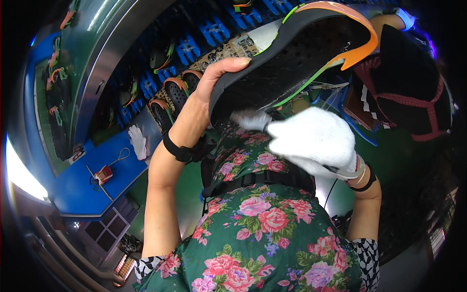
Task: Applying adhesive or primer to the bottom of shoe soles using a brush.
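My bare left hand (216, 78) grips a black shoe (287, 58) by its heel side, thumb over the rim and the other fingers hidden behind. The shoe is tilted with its opening toward me; an orange band wraps its toe and a bright green line runs along its edge. My right hand (316, 141), in a white knitted glove, is closed around a small brush (250, 119), smeared by motion. The brush's pale tip is at the heel end of the shoe; whether it touches the surface I cannot tell.
Similar black and orange shoes (176, 92) stand beyond my left arm, near blue racks (187, 51). A blue table (82, 187) at left bears a white glove (138, 141) and a small red object (103, 174). Another person's arm (389, 22) and dark-clad body occupy the far right.
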Demonstrator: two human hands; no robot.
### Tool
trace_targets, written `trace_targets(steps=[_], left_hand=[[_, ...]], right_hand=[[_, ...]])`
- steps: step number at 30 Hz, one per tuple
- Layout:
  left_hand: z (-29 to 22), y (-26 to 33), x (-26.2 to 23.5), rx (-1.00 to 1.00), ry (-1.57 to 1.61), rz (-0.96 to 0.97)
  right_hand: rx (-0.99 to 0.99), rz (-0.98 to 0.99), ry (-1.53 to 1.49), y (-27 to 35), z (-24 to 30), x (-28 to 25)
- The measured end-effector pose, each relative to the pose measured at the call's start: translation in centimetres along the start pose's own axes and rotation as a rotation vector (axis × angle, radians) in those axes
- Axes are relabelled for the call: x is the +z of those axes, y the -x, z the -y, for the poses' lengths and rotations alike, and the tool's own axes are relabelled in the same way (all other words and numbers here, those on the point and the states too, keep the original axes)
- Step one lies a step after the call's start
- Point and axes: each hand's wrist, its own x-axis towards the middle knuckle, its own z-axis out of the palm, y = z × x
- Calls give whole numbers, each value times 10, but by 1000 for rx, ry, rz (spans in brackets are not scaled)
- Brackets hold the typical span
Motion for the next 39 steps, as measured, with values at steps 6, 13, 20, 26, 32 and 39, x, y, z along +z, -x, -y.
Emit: trace_targets(steps=[6,13,20,26,32,39], left_hand=[[1,-1,-14,1,-24,2],[9,-11,-21,152,226,135],[9,-19,-11,302,-23,237],[15,-9,-15,323,-67,244],[35,5,-33,290,289,23],[58,23,-40,178,245,238]], right_hand=[[-45,93,-74,0,-3,3],[112,-40,-275,-4,-1,18],[297,-127,-425,-10,7,33],[384,-212,-325,-12,9,41],[303,-235,-113,-22,-10,18],[-54,-341,456,-61,-45,-14]])
